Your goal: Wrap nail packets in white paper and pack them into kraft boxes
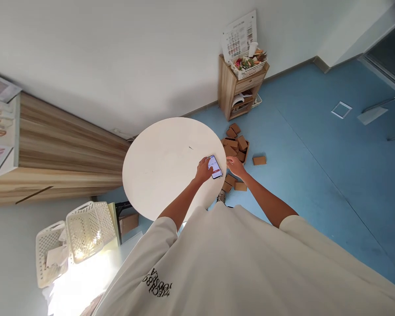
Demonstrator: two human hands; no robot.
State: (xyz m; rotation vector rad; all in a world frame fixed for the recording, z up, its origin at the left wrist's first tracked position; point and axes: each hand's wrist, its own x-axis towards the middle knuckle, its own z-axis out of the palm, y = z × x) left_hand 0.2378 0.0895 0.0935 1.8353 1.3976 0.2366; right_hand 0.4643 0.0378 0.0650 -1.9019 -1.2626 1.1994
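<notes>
A smartphone (216,171) with a lit white screen and a red bar lies near the right edge of the round white table (158,166). My left hand (203,170) grips it from the left, the thumb over the lower part of the screen and the fingers at its upper side. Just off the table's right rim is my right hand (236,166), its fingers bent and drawn together; whatever they hold, if anything, is too small to make out. A thin dark mark (190,148) shows on the tabletop.
Small brown cardboard boxes (231,150) are heaped on the blue floor right of the table, one box (259,160) apart. A wooden cabinet (225,90) by the wall carries a filled basket (250,68). White baskets (84,230) stand lower left, below a wood-grain counter (69,136).
</notes>
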